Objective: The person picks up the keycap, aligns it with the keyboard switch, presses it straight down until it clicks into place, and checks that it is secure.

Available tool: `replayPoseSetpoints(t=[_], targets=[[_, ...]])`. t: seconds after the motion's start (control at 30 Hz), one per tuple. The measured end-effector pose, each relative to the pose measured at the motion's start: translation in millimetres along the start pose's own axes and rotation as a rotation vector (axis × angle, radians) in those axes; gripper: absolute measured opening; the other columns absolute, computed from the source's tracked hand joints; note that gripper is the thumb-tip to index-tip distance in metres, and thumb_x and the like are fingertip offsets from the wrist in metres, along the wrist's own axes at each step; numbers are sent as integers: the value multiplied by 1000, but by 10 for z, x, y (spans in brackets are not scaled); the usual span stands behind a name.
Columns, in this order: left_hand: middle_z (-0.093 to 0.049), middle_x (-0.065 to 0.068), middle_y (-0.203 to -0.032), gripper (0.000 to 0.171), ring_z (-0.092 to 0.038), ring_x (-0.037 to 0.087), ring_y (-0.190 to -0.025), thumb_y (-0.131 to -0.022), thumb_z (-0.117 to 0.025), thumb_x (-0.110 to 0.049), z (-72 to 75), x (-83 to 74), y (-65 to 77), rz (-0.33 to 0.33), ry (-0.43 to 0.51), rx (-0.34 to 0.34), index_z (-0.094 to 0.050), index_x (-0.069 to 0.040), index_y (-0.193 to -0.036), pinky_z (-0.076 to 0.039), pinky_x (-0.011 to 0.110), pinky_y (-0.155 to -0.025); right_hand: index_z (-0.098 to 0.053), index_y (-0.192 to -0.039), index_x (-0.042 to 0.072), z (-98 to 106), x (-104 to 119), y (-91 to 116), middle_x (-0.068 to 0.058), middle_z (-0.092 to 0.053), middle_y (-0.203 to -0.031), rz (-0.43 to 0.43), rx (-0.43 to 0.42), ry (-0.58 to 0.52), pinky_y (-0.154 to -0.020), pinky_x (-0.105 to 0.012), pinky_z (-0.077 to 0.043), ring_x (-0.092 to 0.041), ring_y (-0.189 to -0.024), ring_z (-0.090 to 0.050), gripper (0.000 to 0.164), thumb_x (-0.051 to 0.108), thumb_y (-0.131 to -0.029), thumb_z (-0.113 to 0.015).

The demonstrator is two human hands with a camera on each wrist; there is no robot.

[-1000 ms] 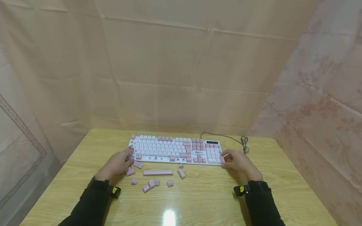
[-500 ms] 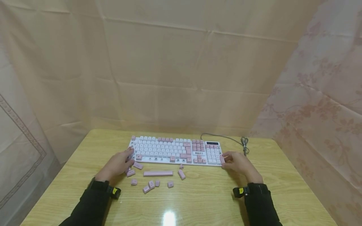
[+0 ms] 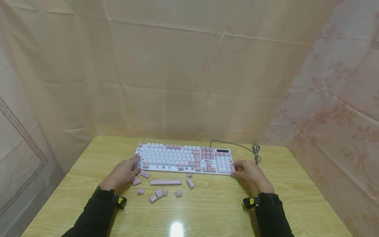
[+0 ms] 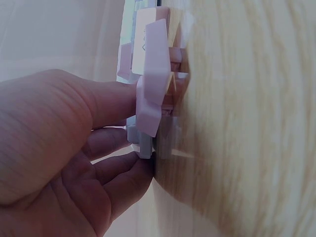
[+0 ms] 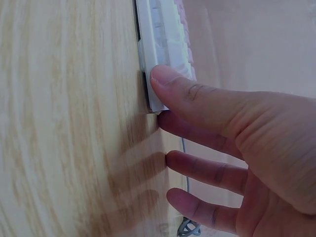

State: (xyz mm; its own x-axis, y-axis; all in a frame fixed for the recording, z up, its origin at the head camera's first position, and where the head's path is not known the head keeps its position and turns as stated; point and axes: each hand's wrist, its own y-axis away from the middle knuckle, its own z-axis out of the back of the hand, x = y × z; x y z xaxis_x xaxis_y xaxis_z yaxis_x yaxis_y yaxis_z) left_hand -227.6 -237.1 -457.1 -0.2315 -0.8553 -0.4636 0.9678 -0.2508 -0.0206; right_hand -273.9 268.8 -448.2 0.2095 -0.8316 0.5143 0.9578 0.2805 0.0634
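Observation:
A white and pink keyboard [image 3: 165, 161] lies across the back of the table, its front-row sockets partly bare. My left hand [image 3: 120, 172] holds its left end, fingers at the side edge; in the left wrist view, pink keycaps [image 4: 157, 61] partly hide the thumb's tip. At the other end, my right hand [image 3: 251, 172] grips the front right corner. The right wrist view shows that thumb on the keyboard's front edge [image 5: 150, 49] and a finger against its side, the other fingers spread apart. A long pink spacebar [image 3: 165, 182] lies loose before the keyboard.
Several loose pink keycaps [image 3: 158, 193] are scattered on the wooden table [image 3: 219, 210] in front of the keyboard. A grey cable [image 3: 231, 143] runs from its back to a tied bundle [image 3: 256, 153] at the right. Beige cloth [image 3: 183, 65] hangs behind the table.
My right wrist has shifted slightly left and toward me, its fingers still at the keyboard's corner. The left hand and loose keycaps stay put; the view tilts a touch.

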Motion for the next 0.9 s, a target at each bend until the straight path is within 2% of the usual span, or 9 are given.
replayPoseSetpoints(t=[0.23, 0.43, 0.63, 0.8, 0.9], targets=[[-39, 36, -149, 53, -41, 49, -136, -100, -62, -10, 8, -6, -3, 2, -4, 6, -44, 13, -144, -34, 60, -110, -74, -118, 5, -15, -15, -24, -7, -73, -108, 3, -9, 8, -94, -52, -51, -26, -104, -67, 36, 20, -86, -82], [-39, 37, -148, 52, -42, 50, -135, -100, -62, -9, 7, -2, 7, -5, 6, 2, -44, 13, -144, -35, 61, -109, -69, -125, -1, 40, 75, -5, -20, -68, -124, 57, -60, 76, -102, -59, -45, -41, -121, -59, 45, 21, -88, -80], [-38, 37, -149, 53, -41, 50, -136, -100, -61, -9, 15, -16, 14, -2, 10, 6, -43, 13, -144, -35, 61, -109, -67, -129, 1, 91, 399, 56, -21, -65, -129, 251, -130, 125, -101, -59, -45, -43, -122, -58, 46, 23, -90, -79], [-39, 37, -148, 52, -42, 50, -135, -100, -62, -9, 25, -14, 16, -9, -1, 0, -45, 12, -144, -36, 61, -108, -68, -128, 3, -8, 781, 80, -15, -67, -128, 456, -81, 140, -104, -56, -44, -40, -124, -58, 41, 21, -92, -76], [-39, 37, -148, 52, -42, 50, -136, -100, -62, -10, 20, -15, 16, 3, 3, 6, -45, 12, -144, -35, 61, -109, -68, -127, 3, -99, 957, 94, -12, -69, -126, 547, -46, 161, -103, -53, -47, -37, -122, -60, 39, 20, -92, -76]])
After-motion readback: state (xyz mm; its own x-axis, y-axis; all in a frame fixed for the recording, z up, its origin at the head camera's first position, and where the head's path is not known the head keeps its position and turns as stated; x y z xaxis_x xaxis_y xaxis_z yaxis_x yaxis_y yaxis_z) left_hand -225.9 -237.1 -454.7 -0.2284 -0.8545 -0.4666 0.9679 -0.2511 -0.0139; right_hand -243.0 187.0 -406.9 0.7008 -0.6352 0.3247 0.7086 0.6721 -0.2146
